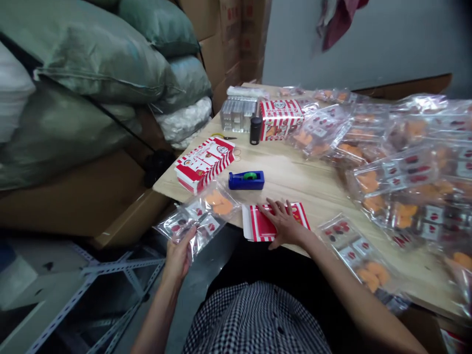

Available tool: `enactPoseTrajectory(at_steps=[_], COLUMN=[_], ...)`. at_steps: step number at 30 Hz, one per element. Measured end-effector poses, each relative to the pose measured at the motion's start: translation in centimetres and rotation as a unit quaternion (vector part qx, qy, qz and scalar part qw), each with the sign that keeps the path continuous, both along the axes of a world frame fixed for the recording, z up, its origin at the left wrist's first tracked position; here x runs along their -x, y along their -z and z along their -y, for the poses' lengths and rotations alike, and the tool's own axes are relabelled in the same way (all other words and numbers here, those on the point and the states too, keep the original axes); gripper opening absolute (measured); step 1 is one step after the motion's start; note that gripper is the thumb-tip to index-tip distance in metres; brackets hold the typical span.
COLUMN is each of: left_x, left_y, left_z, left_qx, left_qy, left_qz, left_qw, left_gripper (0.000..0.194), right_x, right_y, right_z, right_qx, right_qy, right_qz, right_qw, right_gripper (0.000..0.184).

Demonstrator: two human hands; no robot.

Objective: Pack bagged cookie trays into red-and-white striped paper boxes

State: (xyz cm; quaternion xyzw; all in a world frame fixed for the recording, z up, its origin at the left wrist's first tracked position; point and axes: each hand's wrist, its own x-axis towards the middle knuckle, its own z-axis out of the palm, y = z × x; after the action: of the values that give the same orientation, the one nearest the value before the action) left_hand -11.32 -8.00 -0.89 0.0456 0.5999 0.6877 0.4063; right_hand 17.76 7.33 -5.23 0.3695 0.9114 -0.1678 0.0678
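Observation:
My left hand (179, 251) pinches the lower side of a clear plastic packet (206, 216), which holds orange pieces and small printed cards. The packet hangs over the table's front left edge. Fingers spread, my right hand (283, 223) lies on a flat red and white striped box (258, 223) at the front edge. Part of that box is hidden under the hand. A blue tape dispenser (246, 182) with a green roll stands just behind it. To the left lies a stack of folded red and white boxes (204, 162).
Many clear packets (398, 172) are heaped on the table's right side. At the back are a black bottle (255, 131), an upright striped box (282, 120), clear plastic cases (239, 114) and scissors (223, 136). Large stuffed sacks (103, 59) are piled at left above a metal frame (121, 265).

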Motion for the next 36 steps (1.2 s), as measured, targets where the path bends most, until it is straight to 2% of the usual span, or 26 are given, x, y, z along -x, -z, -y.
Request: enactPoseTrajectory(at_steps=[5,11,14,18,22,26,30,33,36], left_x=[-1.0,-1.5,-1.0,-0.6,-0.6,-0.4,0.0,0.5,1.6], left_y=[1.1,2.0,1.5,0.5,0.3,1.1,2.1,2.6,2.8], left_z=[2.1,3.1,3.0,2.3,2.0,2.4,2.4,2.1,1.3], left_qx=[0.009,0.016,0.02,0.01,0.019,0.03,0.023,0.046,0.06], left_qy=[0.061,0.105,0.089,0.042,0.049,0.093,0.139,0.227,0.329], left_qz=[0.011,0.02,0.033,0.05,0.058,0.03,-0.004,-0.011,-0.03], left_qw=[0.998,0.994,0.995,0.998,0.997,0.995,0.99,0.973,0.942], left_gripper=[0.052,0.055,0.055,0.052,0.054,0.053,0.052,0.047,0.039], right_x=[0.2,1.0,0.8,0.1,0.2,0.5,0.6,0.4,0.3], right_y=[0.5,0.4,0.5,0.3,-0.3,-0.7,-1.0,-1.1,-1.0], right_z=[2.1,2.8,2.7,2.3,1.8,1.3,1.1,1.1,1.3], right_qx=[0.038,-0.014,0.0,0.055,0.072,0.033,0.009,0.007,0.003], right_qy=[0.005,0.029,0.023,0.001,-0.004,0.011,0.015,0.012,0.013], right_qz=[-0.022,-0.071,-0.08,-0.055,-0.053,-0.072,-0.11,-0.121,-0.122], right_qw=[0.999,0.997,0.997,0.997,0.996,0.997,0.994,0.993,0.992], right_gripper=[0.143,0.14,0.146,0.147,0.142,0.142,0.133,0.13,0.129])
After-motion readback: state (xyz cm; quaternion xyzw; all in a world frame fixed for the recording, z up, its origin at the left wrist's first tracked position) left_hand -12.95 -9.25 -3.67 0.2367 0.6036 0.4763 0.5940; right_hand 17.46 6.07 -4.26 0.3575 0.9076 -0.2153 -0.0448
